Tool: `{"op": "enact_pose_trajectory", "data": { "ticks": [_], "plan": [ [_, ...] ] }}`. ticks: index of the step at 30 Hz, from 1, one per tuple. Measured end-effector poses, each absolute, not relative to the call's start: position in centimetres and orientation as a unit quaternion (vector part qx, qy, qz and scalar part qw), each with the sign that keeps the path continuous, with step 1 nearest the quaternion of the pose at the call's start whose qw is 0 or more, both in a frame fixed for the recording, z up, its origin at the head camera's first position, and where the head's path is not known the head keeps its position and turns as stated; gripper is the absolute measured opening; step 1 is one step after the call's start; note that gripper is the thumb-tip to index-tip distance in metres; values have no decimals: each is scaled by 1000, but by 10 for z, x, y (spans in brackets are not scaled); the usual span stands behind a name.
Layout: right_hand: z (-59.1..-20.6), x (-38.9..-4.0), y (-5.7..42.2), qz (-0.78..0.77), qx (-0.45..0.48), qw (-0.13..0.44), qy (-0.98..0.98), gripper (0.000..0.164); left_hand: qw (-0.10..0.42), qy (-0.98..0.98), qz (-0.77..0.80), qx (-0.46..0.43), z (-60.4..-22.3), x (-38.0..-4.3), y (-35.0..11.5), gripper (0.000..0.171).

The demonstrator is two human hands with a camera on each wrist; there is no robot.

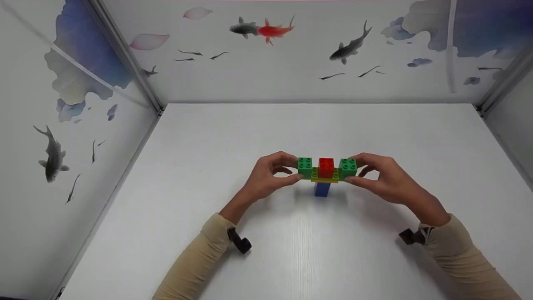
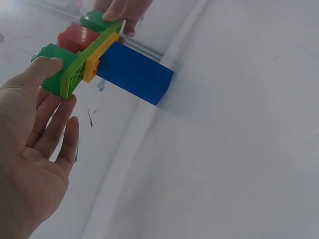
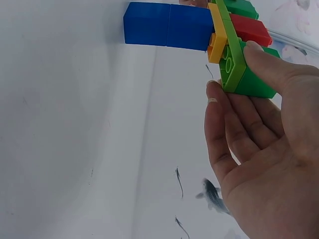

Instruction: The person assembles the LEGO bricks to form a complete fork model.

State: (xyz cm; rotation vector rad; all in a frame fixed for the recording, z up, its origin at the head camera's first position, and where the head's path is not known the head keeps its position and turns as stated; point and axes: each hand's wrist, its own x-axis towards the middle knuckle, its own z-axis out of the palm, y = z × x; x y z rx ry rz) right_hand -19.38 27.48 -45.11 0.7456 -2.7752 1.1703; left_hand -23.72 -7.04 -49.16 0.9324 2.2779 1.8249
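A small toy-brick structure stands upright on the white table in the head view. Its base is two stacked blue bricks, capped by a thin yellow brick and a longer lime-green plate. On the plate sit a left green brick, a red brick in the middle and a right green brick. My left hand pinches the left green brick between thumb and fingers. At the other end, my right hand pinches the right green brick the same way.
The white table runs back to a wall printed with fish and leaves. Another printed side wall borders the left edge. Each sleeved wrist carries a black camera, one on the left and one on the right.
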Motion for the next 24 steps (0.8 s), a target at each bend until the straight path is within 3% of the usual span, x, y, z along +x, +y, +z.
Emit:
{"op": "enact_pose_trajectory", "data": {
  "ticks": [13,24],
  "plan": [
    [-452,-195,273,364,247,31,-897,44,39,741,603,293,-494,-236,-71,37],
    [-456,-198,273,371,233,62,-897,49,-2,750,598,282,-490,-233,-59,40]
  ]
}}
